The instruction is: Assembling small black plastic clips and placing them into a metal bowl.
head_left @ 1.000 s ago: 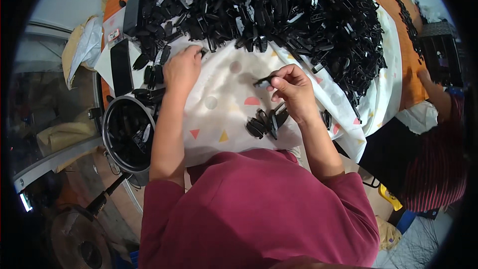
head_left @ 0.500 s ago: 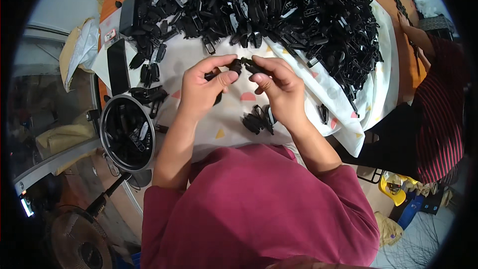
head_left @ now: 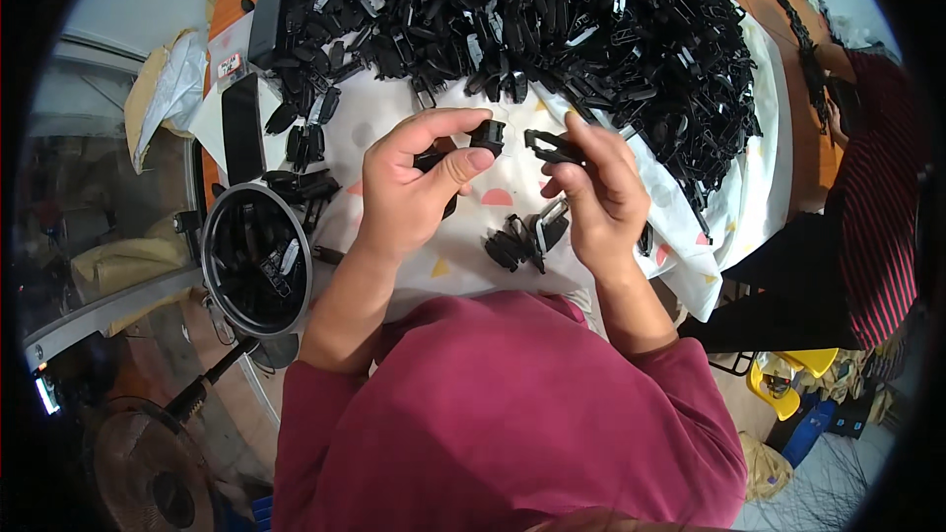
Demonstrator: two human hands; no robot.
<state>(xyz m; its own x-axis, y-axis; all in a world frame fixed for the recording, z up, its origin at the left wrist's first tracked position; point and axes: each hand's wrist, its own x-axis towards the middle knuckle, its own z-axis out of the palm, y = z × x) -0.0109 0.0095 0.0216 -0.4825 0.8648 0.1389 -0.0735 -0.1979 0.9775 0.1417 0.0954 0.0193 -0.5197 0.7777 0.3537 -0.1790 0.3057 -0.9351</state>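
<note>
My left hand [head_left: 419, 166] pinches a small black plastic piece [head_left: 488, 136] between thumb and forefinger. More black parts [head_left: 430, 159] show tucked behind its fingers, too covered to make out fully. Facing it, my right hand [head_left: 609, 192] grips a longer black plastic clip [head_left: 552, 146] with an open slot at its tip. A short gap separates the two pieces above the patterned white cloth [head_left: 394, 281]. Just below the hands lies a small cluster of black clips [head_left: 512, 242].
A large heap of black clips [head_left: 512, 10] covers the far side. At left are a dark phone [head_left: 242, 128] and a metal-rimmed round container [head_left: 209, 271] holding black parts. A fan [head_left: 158, 483] stands at lower left. Another person's striped sleeve [head_left: 877, 227] is at right.
My hands have drawn apart. The right hand moved right with its clip, and the left turned slightly, so the two pieces that were close together are separated.
</note>
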